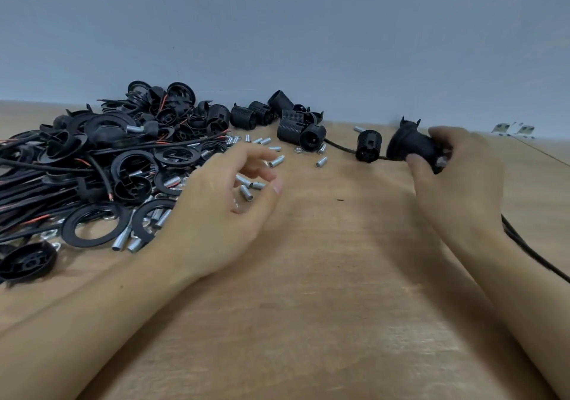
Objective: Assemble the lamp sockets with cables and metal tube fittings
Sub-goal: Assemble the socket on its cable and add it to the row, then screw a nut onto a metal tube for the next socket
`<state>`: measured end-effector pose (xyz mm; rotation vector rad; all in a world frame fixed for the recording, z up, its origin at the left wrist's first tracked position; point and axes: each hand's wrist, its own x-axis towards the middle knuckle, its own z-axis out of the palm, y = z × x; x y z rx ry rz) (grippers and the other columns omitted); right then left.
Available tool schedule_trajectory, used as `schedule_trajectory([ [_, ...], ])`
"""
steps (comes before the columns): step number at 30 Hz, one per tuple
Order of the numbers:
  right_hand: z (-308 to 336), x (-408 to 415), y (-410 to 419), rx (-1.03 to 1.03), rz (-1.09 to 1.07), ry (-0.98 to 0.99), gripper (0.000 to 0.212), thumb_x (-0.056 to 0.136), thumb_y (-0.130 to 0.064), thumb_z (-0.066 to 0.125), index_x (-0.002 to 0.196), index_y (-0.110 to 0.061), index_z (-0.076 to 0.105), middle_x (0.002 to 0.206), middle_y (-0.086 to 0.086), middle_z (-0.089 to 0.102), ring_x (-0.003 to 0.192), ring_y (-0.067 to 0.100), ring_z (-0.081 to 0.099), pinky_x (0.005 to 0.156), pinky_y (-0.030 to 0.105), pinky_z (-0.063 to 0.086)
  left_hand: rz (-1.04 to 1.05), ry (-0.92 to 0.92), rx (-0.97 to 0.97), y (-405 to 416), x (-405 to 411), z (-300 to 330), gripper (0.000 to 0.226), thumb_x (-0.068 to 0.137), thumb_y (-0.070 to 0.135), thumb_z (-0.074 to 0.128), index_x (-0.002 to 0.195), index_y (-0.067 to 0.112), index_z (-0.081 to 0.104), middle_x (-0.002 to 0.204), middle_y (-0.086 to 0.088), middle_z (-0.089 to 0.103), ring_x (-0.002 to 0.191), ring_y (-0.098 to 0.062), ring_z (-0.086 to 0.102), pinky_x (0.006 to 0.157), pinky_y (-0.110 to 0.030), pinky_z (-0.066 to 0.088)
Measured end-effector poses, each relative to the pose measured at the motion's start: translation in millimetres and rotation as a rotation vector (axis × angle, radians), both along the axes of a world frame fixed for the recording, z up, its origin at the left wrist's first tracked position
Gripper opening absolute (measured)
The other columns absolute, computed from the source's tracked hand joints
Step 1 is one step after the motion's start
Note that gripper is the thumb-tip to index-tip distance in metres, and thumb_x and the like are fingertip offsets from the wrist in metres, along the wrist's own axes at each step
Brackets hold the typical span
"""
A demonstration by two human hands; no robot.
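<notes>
The right hand (456,171) grips a light, rigid plastic socket (413,148) by its body; the left hand (222,202) hovers relaxed, empty, over small, probably slippery metal tubes (246,183).

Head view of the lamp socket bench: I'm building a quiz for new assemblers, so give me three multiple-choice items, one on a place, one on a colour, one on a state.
1. Where does the big heap of rings and cables lie?
A. on the person's left
B. on the person's right
C. off the table

2. What colour are the small metal tubes?
A. red
B. silver
C. black

3. What is the right hand doing?
A. lying flat on the table
B. gripping a black socket part
C. pinching a ring

Answers: 1 A, the heap fills the table's left side beyond the left hand. 2 B, they shine silver on the wood. 3 B, its fingers curl round the part, a cable trailing beneath.
</notes>
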<state>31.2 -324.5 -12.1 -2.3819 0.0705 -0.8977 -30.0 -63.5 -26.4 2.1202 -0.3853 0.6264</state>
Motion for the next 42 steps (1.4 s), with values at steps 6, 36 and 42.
schedule_trajectory([
  [6,-5,6,-4,-0.051,-0.103,0.083,0.038,0.091,-0.016,0.06,0.128,-0.011,0.057,0.131,0.014,0.052,0.127,0.034,0.041,0.102,0.04,0.035,0.141,-0.035,0.347,12,4,4,0.022,0.082,0.035,0.057,0.094,0.023,0.071,0.092,0.011,0.062,0.089,-0.017,0.05,0.085,-0.031,0.041],
  [36,8,-44,72,-0.47,0.767,0.061,0.023,0.098,-0.023,0.054,0.117,-0.022,0.065,0.112,-0.01,0.065,0.09,-0.006,0.053,0.072,0.01,0.037,0.45,0.298,0.54,77,29,19,0.019,0.093,0.016,0.062,0.1,0.029,0.075,0.101,0.004,0.07,0.086,-0.015,0.054,0.08,-0.031,0.046],
  [42,3,-15,121,-0.633,0.678,0.289,0.027,0.101,-0.028,0.044,0.118,-0.013,0.058,0.115,0.002,0.053,0.098,0.022,0.052,0.084,0.04,0.045,0.333,0.289,0.644,76,24,23,0.015,0.088,0.029,0.067,0.093,0.039,0.077,0.086,0.017,0.062,0.089,-0.015,0.059,0.079,-0.033,0.05],
])
